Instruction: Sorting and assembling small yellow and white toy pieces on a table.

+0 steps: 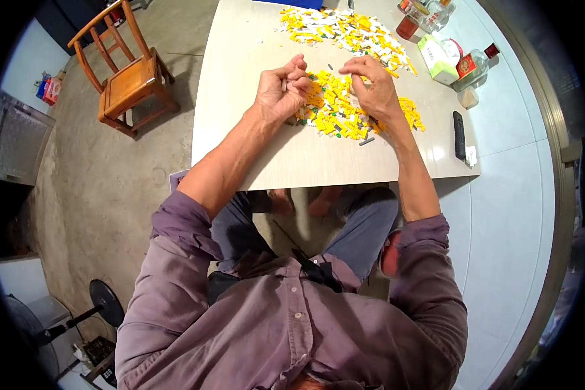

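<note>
A pile of small toy building bricks, mostly yellow with some white, grey and green ones, lies on the pale tabletop. At the pile's left edge is my left hand, palm turned up and fingers curled over something small and pale. My right hand hovers over the pile's upper right part, thumb and fingers bent towards each other; whether a brick is between them cannot be told. A larger heap of yellow and white bricks spreads beyond both hands. One grey brick lies apart, near the pile's lower edge.
Glass bottles, a tissue pack and a jar stand at the right. A black remote control lies near the table's right edge. Part of a blue object shows at the far edge. A wooden chair stands left of the table.
</note>
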Tool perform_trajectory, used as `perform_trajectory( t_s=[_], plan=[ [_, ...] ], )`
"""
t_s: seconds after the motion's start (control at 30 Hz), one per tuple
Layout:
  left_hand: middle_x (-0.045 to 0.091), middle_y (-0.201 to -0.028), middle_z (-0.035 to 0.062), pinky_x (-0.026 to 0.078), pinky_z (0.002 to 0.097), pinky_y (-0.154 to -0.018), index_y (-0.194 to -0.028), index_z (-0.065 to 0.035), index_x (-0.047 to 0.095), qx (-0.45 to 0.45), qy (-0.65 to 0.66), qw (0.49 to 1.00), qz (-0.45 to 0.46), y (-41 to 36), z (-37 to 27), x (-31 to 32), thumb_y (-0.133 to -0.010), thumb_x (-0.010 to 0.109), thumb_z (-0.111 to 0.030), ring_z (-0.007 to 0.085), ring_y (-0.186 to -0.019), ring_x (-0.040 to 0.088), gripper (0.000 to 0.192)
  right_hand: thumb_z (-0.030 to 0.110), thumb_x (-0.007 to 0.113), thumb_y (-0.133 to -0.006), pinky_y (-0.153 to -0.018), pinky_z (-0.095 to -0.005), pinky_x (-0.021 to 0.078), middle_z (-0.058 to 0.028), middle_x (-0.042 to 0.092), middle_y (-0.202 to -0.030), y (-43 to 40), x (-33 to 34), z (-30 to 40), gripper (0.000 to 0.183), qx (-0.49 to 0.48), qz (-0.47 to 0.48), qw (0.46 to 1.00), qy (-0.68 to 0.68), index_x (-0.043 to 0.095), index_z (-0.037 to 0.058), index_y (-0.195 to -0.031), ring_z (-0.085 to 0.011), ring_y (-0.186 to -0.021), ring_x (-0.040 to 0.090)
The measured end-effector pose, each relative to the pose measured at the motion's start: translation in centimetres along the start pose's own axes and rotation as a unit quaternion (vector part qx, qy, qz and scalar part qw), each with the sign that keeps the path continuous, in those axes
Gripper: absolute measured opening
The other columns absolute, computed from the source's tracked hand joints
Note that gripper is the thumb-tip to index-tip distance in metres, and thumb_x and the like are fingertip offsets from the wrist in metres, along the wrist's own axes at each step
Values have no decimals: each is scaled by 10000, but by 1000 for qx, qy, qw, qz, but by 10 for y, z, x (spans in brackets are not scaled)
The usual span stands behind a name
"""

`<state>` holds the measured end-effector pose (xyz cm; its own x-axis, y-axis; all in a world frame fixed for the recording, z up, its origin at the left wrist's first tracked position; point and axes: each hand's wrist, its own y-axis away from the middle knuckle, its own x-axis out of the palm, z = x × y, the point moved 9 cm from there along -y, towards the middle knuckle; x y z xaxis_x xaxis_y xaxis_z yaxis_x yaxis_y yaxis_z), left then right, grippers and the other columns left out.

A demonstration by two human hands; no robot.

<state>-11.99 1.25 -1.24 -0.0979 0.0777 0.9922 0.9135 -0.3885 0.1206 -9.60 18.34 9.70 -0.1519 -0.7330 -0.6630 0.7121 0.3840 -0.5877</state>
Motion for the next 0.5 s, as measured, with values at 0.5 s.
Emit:
perform_trajectory(
  t_s=[0.5],
  plan=[
    [532, -1084, 95, 438, 266, -603, -1411, 36, 481, 0, 11, 1000, 17, 3, 4, 6, -834, 458, 189, 100, -713, 455, 598, 27, 683, -930, -942, -412, 554, -139, 708, -1032, 33, -2, -22, 114, 57, -6, 996, 67, 781, -1, -981, -297, -1044, 670]
  ],
)
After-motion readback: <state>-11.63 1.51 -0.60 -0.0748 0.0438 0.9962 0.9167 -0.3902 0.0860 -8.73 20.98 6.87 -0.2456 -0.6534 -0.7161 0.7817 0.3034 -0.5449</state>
